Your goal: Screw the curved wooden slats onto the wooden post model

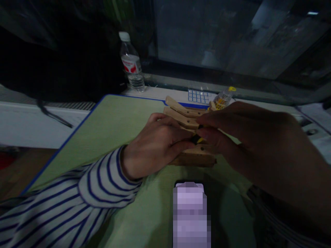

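A wooden piece [193, 159] made of slats with dark holes lies on the green table, partly hidden by both hands. My left hand [160, 141] reaches over its left side, fingers closed at a small black and yellow item [197, 138]. From the right, my right hand [248, 148] meets it, thumb and index finger pinched at the same spot. What the right fingertips hold is too small and dark to make out. Two curved wooden strips [178, 115] stick out beyond my left fingers.
A phone [191, 217] lies on the green table [103, 127] near the front edge. Behind it a water bottle [133, 69] stands on the ledge at the left. A clear container with a yellow cap [223, 98] and a blue-gridded sheet [199, 96] are farther back.
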{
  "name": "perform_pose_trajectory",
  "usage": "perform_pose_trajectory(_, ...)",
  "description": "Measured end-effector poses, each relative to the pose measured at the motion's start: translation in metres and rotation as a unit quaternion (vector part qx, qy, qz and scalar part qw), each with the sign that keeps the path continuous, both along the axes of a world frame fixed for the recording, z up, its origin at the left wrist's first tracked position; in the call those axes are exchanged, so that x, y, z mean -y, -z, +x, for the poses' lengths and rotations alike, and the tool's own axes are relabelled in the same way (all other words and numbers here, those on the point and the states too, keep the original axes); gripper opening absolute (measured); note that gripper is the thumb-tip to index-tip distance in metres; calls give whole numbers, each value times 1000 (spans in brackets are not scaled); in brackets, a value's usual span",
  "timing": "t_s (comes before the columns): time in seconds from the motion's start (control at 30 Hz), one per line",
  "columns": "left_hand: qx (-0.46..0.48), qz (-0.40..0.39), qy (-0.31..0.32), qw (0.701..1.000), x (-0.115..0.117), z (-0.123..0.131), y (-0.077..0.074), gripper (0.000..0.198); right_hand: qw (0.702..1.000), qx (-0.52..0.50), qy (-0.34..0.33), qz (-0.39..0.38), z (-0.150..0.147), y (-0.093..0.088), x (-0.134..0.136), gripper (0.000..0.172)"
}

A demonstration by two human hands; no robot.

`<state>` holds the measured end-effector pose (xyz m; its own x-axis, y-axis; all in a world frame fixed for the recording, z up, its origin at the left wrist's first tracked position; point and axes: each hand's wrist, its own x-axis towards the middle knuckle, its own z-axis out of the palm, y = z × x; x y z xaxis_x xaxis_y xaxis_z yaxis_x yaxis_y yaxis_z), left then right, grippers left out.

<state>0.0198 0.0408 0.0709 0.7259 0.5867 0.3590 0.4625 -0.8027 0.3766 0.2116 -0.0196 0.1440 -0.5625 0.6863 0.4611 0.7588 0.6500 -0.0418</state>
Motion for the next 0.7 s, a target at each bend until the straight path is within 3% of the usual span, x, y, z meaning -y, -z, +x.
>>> perform_pose_trajectory(0.4,16,9,9,1000,2,1,-3,19,998,47,17,27,-1,-2,3,25)
perform_pose_trajectory(0.7,-12,-16,-1,1000,0,1,-3,18,999,29,0,17,1,5,2,15)
